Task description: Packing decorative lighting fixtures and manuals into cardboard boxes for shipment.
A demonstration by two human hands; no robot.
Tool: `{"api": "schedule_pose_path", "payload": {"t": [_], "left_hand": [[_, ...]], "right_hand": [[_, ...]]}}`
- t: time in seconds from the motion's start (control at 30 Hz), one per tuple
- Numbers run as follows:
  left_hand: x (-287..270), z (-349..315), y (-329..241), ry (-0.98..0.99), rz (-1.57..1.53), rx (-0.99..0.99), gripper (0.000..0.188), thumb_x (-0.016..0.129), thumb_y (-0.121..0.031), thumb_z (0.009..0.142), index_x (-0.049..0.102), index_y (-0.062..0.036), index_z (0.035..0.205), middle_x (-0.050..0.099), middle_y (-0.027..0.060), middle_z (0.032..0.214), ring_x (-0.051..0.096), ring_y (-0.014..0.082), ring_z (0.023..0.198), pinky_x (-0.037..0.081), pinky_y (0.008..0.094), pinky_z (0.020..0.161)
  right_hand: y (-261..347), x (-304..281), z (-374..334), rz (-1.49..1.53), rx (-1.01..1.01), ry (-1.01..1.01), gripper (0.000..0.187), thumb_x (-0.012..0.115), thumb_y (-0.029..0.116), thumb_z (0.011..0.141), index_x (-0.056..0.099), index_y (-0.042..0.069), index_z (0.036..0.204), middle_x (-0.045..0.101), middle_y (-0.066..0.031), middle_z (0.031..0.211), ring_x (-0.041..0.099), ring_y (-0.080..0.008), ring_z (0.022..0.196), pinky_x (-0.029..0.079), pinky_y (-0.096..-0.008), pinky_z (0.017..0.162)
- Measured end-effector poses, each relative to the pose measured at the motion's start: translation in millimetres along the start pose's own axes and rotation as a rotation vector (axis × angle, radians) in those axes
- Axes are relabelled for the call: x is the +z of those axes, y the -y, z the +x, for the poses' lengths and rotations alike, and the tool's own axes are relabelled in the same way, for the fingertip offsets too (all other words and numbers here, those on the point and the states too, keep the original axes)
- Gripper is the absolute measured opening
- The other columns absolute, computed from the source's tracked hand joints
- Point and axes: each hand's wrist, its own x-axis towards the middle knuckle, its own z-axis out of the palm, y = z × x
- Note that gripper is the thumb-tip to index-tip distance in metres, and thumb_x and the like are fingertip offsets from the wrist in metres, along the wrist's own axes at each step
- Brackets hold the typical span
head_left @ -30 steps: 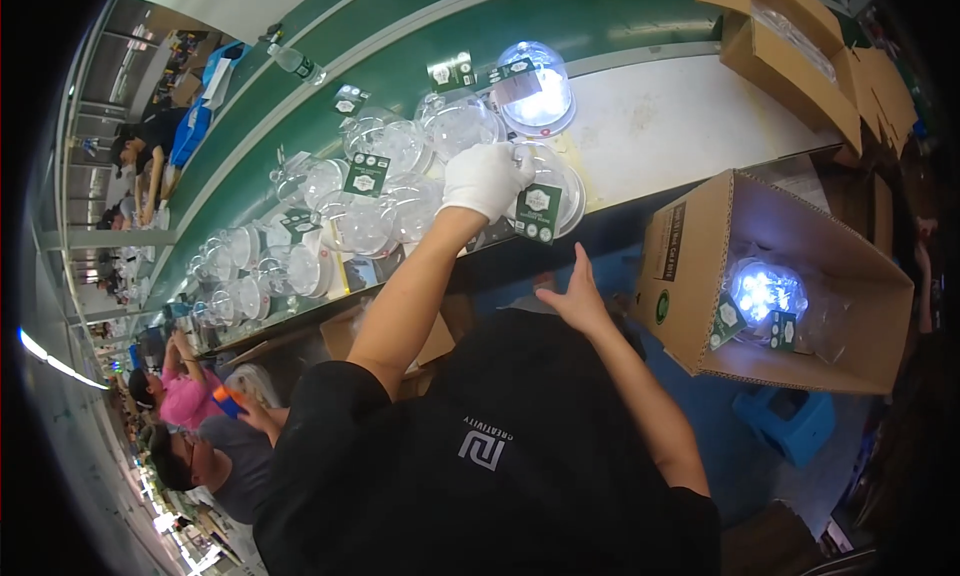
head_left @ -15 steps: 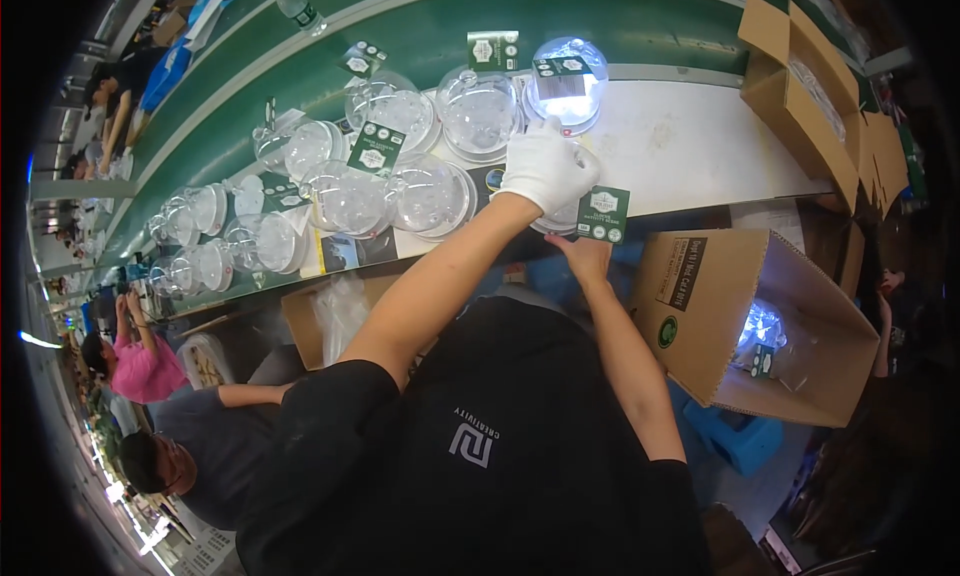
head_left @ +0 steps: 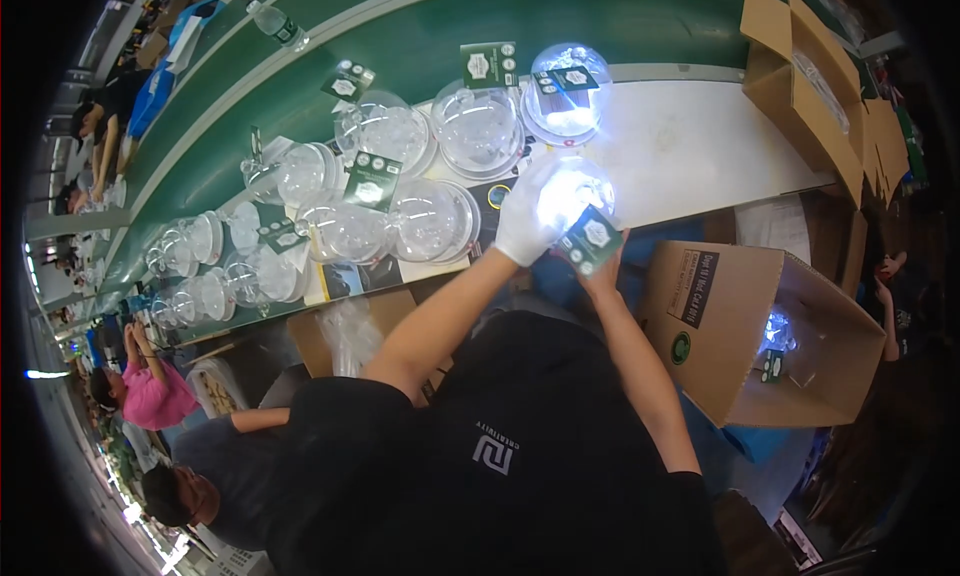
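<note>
My left hand [head_left: 524,221], in a white glove, is closed around the side of a clear globe light [head_left: 576,188] that glows bright white. From below, my bare right hand [head_left: 606,273] grips the same globe near its base; its fingers are partly hidden behind a green card tag [head_left: 592,240] hanging from the globe. Just beyond, a second lit globe [head_left: 566,96] stands on the white bench top with its own green tag. Unlit clear globes with round bases, such as one globe [head_left: 476,131], stand to the left of it.
An open carton [head_left: 712,321] at my right holds another lit globe [head_left: 774,328]. At the bench's far right stands a second open carton [head_left: 800,101]. Several clear globes [head_left: 205,236] line the bench leftward, a water bottle [head_left: 278,26] lies behind them, and co-workers sit at the left.
The globe in my hands has lit up and risen into clearer view. My left hand has moved from above it down to its left side, and its tag has tilted.
</note>
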Motion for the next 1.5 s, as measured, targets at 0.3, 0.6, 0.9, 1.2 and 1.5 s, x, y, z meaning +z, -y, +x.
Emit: {"api": "schedule_pose_path", "payload": {"t": [0.3,0.6,0.9,1.2,1.5], "left_hand": [[-19,22,-16,0.228,-0.114,0.004,0.056,0.05,-0.035,0.098,0.047,0.0005,0.141,0.053,0.0225,0.14,0.05,0.0395,0.13,0.04,0.0439,0.108],[71,137,-34,1.733,0.475,0.23,0.051,0.046,-0.05,0.096,0.075,-0.0074,0.102,0.07,0.0222,0.099,0.065,0.0407,0.092,0.049,0.0451,0.088],[126,127,93,2.038,0.414,0.009,0.045,0.056,-0.038,0.091,0.07,-0.0004,0.112,0.068,0.026,0.112,0.063,0.0384,0.107,0.049,0.042,0.092],[38,127,22,1.093,-0.236,-0.89,0.051,0.041,-0.037,0.103,0.061,0.0013,0.132,0.065,0.0131,0.13,0.062,0.0205,0.117,0.043,0.0316,0.105],[11,-42,77,0.137,-0.209,-0.383,0.06,0.033,-0.042,0.106,0.043,0.0023,0.145,0.05,0.0173,0.143,0.048,0.0258,0.131,0.035,0.037,0.112]], "right_hand": [[-16,26,-2,0.386,0.201,0.02,0.082,0.068,0.034,0.085,0.03,0.009,0.154,0.015,-0.0171,0.165,0.01,-0.0294,0.154,0.006,-0.0692,0.116],[-8,14,-2,0.04,0.191,0.112,0.089,0.07,0.02,0.08,0.024,-0.002,0.153,0.012,-0.0176,0.165,0.015,-0.0286,0.153,0.013,-0.0724,0.113],[19,-35,-1,0.285,0.396,0.004,0.131,0.089,0.045,0.062,0.006,0.012,0.159,0.016,-0.0102,0.166,0.015,-0.0229,0.154,0.009,-0.0726,0.114],[21,-41,6,0.359,0.385,0.061,0.129,0.091,0.039,0.062,0.009,0.013,0.159,0.016,-0.0071,0.166,0.012,-0.0218,0.154,0.013,-0.0709,0.115],[25,-40,9,0.316,0.325,0.054,0.126,0.092,0.036,0.061,0.014,0.009,0.156,0.019,-0.0081,0.164,0.013,-0.0231,0.154,0.02,-0.0711,0.113]]}}
